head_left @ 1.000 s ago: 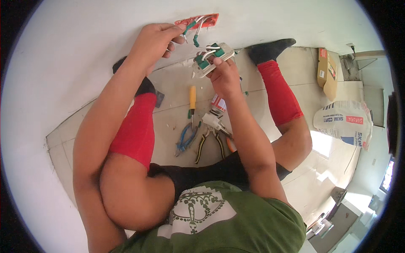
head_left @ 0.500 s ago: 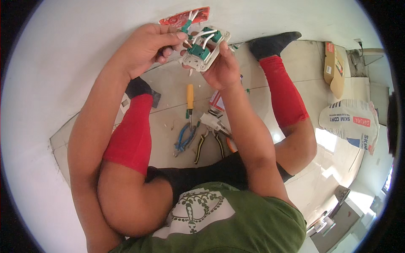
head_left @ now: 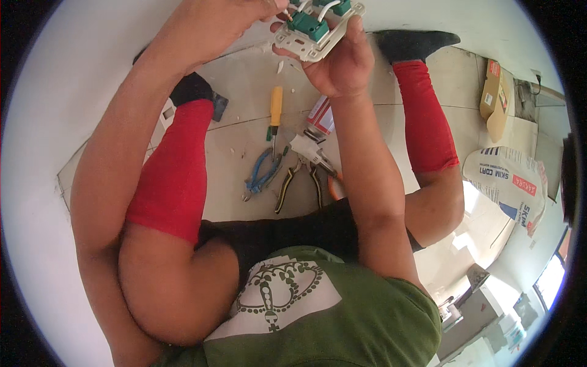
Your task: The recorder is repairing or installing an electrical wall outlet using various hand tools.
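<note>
My right hand (head_left: 347, 64) holds up a wall outlet's off-white mounting frame (head_left: 298, 46) near the top edge, its back side toward me. Green socket modules (head_left: 309, 26) sit in the frame, and a white wire (head_left: 331, 11) loops between them. With fingertips closed, my left hand (head_left: 223, 21) pinches a white wire whose bare copper end (head_left: 289, 17) meets the side of the nearer module. Whether that end is inside a terminal I cannot tell. The upper part of the outlet and some left fingers are cut off by the picture's edge.
Between my legs lie a yellow-handled screwdriver (head_left: 276, 107), blue cutters (head_left: 260, 178), black-and-yellow pliers (head_left: 315, 183) and a red-and-white can (head_left: 320, 117). A cardboard box (head_left: 493, 101) and a white printed sack (head_left: 506, 186) are at right. A wall (head_left: 79, 79) rises along the left.
Both hands and the outlet now appear higher in the picture, the outlet slightly further right. The red wall opening with its wires has gone out of view.
</note>
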Demonstrator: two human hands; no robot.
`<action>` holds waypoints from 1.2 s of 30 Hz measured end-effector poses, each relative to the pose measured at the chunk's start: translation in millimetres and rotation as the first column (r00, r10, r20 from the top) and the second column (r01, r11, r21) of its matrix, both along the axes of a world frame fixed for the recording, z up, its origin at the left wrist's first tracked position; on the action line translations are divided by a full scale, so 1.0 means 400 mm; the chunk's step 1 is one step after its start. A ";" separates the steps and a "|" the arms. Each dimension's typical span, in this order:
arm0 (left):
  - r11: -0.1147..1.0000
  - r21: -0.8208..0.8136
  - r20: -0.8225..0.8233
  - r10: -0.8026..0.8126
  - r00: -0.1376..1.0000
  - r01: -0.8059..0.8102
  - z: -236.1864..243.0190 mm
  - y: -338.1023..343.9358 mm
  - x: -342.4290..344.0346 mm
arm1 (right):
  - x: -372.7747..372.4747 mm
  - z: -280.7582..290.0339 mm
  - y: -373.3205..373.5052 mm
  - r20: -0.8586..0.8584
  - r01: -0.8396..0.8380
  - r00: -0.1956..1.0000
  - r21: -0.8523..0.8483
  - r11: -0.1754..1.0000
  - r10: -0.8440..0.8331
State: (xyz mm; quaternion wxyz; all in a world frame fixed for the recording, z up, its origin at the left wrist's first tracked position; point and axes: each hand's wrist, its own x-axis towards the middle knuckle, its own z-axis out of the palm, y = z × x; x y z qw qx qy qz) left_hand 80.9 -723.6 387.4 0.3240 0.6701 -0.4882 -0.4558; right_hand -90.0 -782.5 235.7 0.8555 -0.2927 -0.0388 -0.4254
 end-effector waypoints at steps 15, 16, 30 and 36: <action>0.978 -0.206 0.185 0.005 0.983 0.033 -0.059 0.018 0.000 | 0.019 0.004 0.048 -0.098 0.164 0.982 0.042 0.986 -0.159; 0.972 -0.227 0.208 -0.007 0.978 0.055 -0.047 0.019 -0.009 | 0.015 0.001 0.046 -0.101 0.165 0.982 0.043 0.985 -0.160; 0.976 -0.004 0.558 -0.177 0.811 0.216 0.061 -0.005 0.007 | 0.032 0.081 0.113 -0.425 0.190 0.901 0.189 0.963 -0.094; 0.914 0.163 0.657 -0.381 0.651 0.370 0.089 -0.047 0.003 | -0.005 0.110 0.106 -0.506 0.133 0.859 0.076 0.988 -0.077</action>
